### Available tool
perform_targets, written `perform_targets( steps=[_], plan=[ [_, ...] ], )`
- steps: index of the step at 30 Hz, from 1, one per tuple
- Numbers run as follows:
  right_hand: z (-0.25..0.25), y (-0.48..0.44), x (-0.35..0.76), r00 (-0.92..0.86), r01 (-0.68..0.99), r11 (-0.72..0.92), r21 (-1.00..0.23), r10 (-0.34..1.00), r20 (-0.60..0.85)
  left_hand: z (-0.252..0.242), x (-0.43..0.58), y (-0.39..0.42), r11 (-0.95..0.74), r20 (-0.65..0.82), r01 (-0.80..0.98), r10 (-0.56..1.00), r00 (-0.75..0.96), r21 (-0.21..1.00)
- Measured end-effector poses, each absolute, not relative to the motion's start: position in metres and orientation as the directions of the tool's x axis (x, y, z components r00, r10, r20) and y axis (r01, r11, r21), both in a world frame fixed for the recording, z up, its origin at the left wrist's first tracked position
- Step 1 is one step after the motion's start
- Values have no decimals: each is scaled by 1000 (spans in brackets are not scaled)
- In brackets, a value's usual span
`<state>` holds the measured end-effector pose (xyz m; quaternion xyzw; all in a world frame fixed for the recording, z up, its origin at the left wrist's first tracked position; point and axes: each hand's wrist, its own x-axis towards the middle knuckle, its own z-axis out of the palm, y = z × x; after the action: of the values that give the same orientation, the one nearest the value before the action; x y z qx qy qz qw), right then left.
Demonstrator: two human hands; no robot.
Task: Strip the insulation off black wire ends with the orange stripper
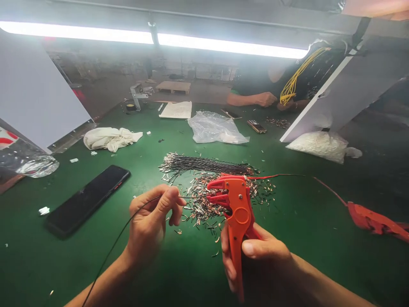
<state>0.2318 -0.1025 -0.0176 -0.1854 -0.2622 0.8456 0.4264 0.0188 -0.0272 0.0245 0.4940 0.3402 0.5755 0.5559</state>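
My right hand (252,256) is closed round the handles of an orange wire stripper (234,204), whose jaws point left. My left hand (153,219) pinches a thin black wire (111,251) between thumb and forefinger, with the wire's tip held just short of the stripper's jaws. The wire trails back along my left forearm toward me. Behind the tool lies a bundle of stripped black wires (207,164) and a heap of cut insulation scraps (204,200) on the green table (303,221).
A black phone (87,198) lies at left, a white cloth (110,137) behind it. Clear plastic bags (214,128), a paper sheet (177,110) and a bag of white parts (319,145) lie farther back. A red strap (370,217) lies at right. Another person's hands (265,99) hold yellow wires (292,85) across the table.
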Motion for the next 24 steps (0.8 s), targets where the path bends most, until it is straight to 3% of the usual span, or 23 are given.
perform_targets(
  steps=[13, 24],
  plan=[
    [-28, -106, 231, -604, -569, -548, -613, 784, -139, 21, 22, -26, 36, 40, -327, 974, 222, 944],
    [-39, -106, 230, -570, -611, -471, -636, 819, -58, 21, 24, -25, 58, 22, -276, 961, 277, 959]
  ],
)
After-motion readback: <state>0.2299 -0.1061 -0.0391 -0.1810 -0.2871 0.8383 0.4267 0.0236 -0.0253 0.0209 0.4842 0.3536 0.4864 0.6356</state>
